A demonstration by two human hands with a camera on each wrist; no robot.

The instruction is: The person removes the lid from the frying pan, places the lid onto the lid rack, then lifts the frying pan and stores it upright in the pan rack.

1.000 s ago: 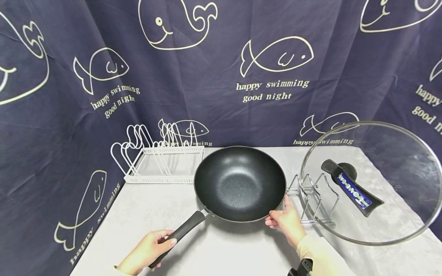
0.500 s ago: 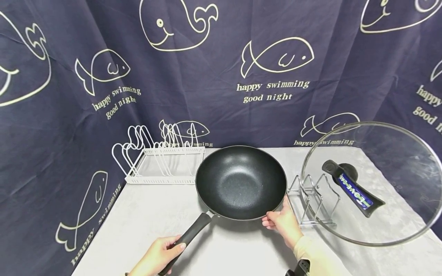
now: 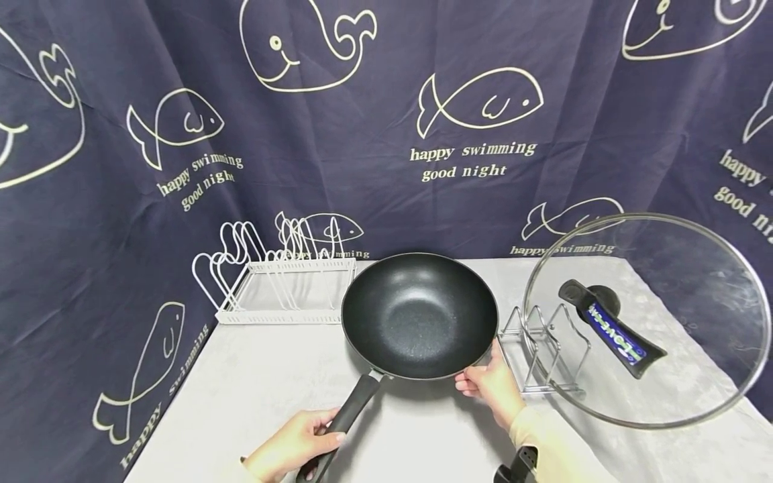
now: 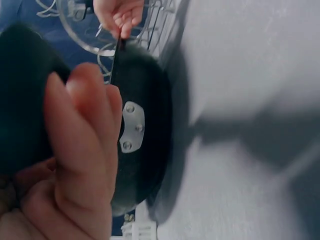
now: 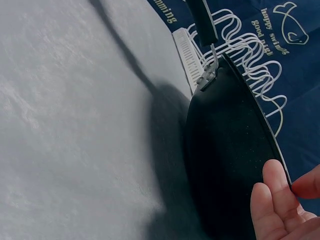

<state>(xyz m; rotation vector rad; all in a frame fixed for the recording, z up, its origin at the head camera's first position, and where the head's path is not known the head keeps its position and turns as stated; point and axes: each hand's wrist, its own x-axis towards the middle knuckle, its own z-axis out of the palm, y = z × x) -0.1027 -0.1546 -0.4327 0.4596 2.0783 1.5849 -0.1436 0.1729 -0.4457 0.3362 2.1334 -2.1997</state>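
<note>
A black wok [image 3: 417, 322] is held between both hands over the middle of the table, its dark inside facing up and toward me. My left hand [image 3: 302, 439] grips the long black handle [image 3: 356, 402], which points toward me and slightly left. My right hand [image 3: 492, 389] pinches the near right rim, thumb on one side and fingers under the outer wall, as the right wrist view [image 5: 280, 205] confirms. A riveted metal bracket [image 4: 132, 127] joins handle and wok in the left wrist view. Whether the wok's base touches the table cannot be told.
A white wire rack [image 3: 284, 315] stands at the back left. Right of the wok, a small silver rack [image 3: 549, 362] holds a large glass lid [image 3: 712, 322] on edge, its black handle [image 3: 612, 329] outward. A navy fish-print curtain [image 3: 362, 154] hangs behind the pale table [image 3: 241, 396].
The wok's handle has swung to the right, and my left hand has moved right with it. My right hand has shifted slightly left along with the rim. Racks and lid stay put.
</note>
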